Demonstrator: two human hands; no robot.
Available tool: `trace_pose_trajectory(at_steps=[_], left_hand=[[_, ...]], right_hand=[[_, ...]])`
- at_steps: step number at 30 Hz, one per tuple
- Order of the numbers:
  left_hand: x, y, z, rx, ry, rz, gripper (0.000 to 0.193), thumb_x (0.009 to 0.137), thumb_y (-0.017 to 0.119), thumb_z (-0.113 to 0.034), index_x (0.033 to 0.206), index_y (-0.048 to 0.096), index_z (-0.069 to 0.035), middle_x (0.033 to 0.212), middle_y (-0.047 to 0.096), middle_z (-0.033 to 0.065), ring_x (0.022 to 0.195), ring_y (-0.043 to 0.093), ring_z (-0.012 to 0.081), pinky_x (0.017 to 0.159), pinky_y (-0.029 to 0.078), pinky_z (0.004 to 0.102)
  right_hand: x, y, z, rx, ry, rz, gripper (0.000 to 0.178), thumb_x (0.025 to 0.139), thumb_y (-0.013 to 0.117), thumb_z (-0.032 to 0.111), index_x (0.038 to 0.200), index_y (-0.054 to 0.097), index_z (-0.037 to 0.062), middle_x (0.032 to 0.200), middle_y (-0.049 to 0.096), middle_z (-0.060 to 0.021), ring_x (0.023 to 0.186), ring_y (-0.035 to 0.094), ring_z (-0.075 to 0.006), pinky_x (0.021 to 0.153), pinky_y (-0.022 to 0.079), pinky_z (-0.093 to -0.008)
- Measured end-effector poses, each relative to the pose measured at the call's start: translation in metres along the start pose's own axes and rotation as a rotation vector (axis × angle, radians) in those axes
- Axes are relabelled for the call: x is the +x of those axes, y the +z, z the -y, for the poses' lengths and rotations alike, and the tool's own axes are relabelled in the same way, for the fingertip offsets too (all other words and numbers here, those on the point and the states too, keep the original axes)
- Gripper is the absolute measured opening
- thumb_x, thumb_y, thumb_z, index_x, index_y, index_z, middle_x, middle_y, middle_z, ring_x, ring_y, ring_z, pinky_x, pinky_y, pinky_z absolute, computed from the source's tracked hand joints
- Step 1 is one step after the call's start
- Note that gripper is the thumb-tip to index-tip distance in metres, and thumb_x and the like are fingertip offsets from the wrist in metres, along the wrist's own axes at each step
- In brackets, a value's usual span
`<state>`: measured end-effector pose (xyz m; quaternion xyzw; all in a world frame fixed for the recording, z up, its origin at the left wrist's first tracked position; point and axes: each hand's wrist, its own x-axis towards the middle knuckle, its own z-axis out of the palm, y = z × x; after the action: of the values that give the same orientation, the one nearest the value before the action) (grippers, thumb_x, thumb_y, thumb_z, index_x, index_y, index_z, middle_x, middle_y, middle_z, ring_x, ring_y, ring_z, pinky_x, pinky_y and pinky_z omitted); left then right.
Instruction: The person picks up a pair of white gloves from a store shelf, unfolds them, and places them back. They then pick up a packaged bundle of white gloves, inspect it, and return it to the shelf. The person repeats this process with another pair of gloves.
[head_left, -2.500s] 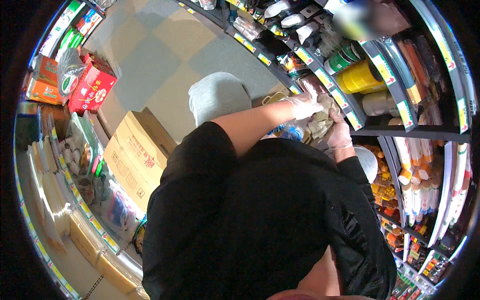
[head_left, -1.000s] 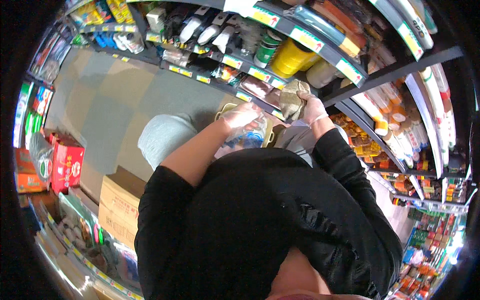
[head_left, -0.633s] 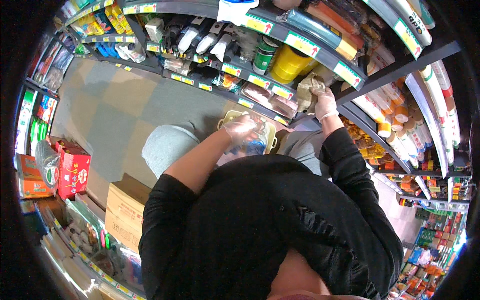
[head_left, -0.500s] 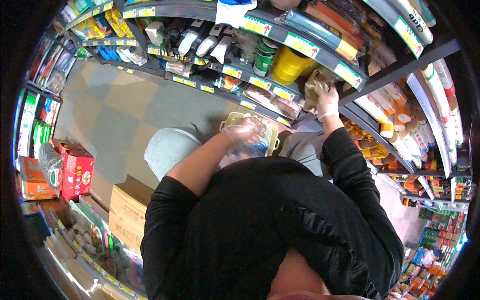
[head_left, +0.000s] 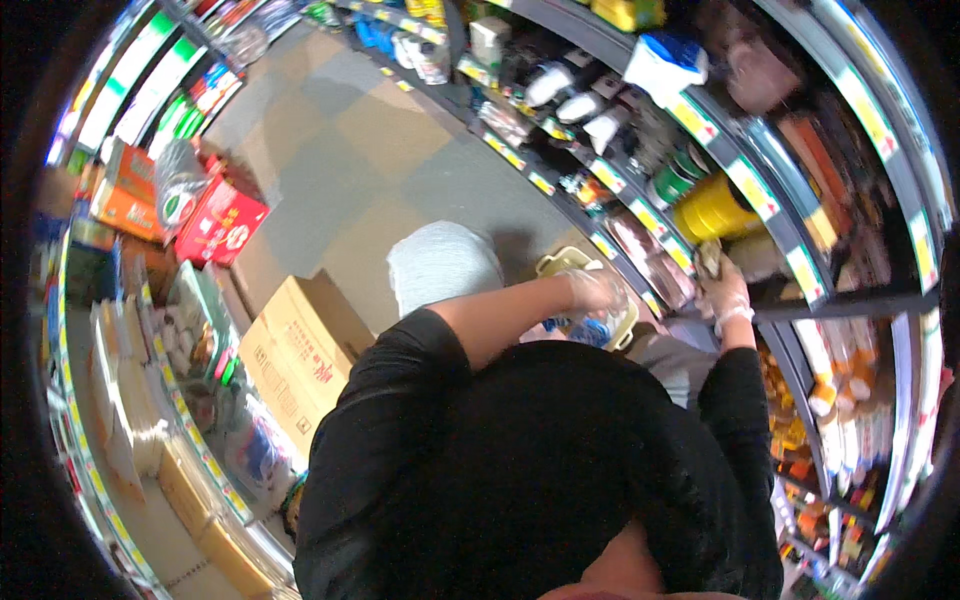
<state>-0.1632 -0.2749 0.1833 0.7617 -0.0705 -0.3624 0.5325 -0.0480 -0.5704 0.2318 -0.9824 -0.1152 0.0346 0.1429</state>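
My right hand (head_left: 726, 294), in a clear glove, is closed on a crumpled tan cloth (head_left: 709, 258) at the edge of a lower shelf on the right. Just behind the cloth sits a stack of yellow rolls (head_left: 716, 208), with a green can (head_left: 682, 174) to its left. My left hand (head_left: 597, 292), also gloved, is over a pale yellow basket (head_left: 626, 332) between my knees. Its fingers are blurred, so their grip does not show. Blue items (head_left: 592, 330) lie in the basket below that hand.
A dark shelf unit with price tags runs along the right. To the left stand an open cardboard box (head_left: 300, 360), a red box (head_left: 220, 222) and an orange box (head_left: 132, 190). Low shelving (head_left: 200, 440) holds goods at lower left. My grey-clad knee (head_left: 443, 266) juts out beside the basket.
The whole view has swung, so shelves and basket appear turned clockwise and farther right. My right hand still holds the cloth, now lower beside the yellow rolls. My left hand stays over the basket.
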Motion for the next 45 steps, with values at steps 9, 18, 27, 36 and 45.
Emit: trace_pose_trajectory(at_steps=[9,18,27,36,45], left_hand=[[-0.118,-0.115,-0.022,0.455,0.138,-0.472,0.070,0.090,0.068,-0.049,0.142,0.058,-0.003,0.149,0.053,0.0239,0.141,0.048,0.0316,0.119,0.037,0.0416],[-0.130,-0.258,0.066,-0.376,-0.085,-0.546,0.028,0.096,0.070,-0.030,0.099,0.066,-0.003,0.083,0.064,0.0037,0.067,0.059,0.0142,0.061,0.050,0.0300],[-0.012,-0.355,0.159,-0.473,-0.312,-0.639,0.025,0.096,0.067,-0.024,0.081,0.057,-0.007,0.070,0.059,0.0039,0.059,0.056,0.0201,0.053,0.045,0.0368],[0.118,-0.409,0.197,-1.196,-0.199,-1.027,0.021,0.100,0.057,-0.023,0.085,0.062,-0.010,0.076,0.060,0.0055,0.065,0.055,0.0234,0.059,0.047,0.0373],[0.198,-0.419,0.249,-1.269,-0.014,-1.187,0.015,0.097,0.064,-0.020,0.090,0.061,-0.008,0.077,0.059,0.0059,0.062,0.055,0.0221,0.055,0.044,0.0413]], right_hand=[[0.003,0.019,-0.024,0.289,0.010,0.052,0.059,0.078,0.076,0.013,0.134,0.060,0.0043,0.119,0.068,-0.0262,0.112,0.065,-0.0434,0.097,0.051,-0.0475],[0.005,0.008,-0.002,0.143,0.058,0.010,0.051,0.077,0.079,0.015,0.123,0.063,0.0005,0.110,0.070,-0.0259,0.105,0.066,-0.0439,0.092,0.052,-0.0479],[0.025,0.009,0.007,0.009,0.209,0.094,0.048,0.077,0.081,0.020,0.116,0.062,0.0003,0.115,0.066,-0.0292,0.112,0.063,-0.0445,0.094,0.050,-0.0498],[0.030,0.003,0.032,-0.020,0.223,0.132,0.057,0.074,0.087,0.019,0.119,0.058,-0.0021,0.116,0.065,-0.0286,0.112,0.059,-0.0489,0.095,0.048,-0.0522],[0.034,-0.001,0.040,0.015,0.153,0.114,0.042,0.078,0.081,0.009,0.113,0.061,0.0003,0.102,0.065,-0.0189,0.098,0.063,-0.0376,0.090,0.050,-0.0443]])
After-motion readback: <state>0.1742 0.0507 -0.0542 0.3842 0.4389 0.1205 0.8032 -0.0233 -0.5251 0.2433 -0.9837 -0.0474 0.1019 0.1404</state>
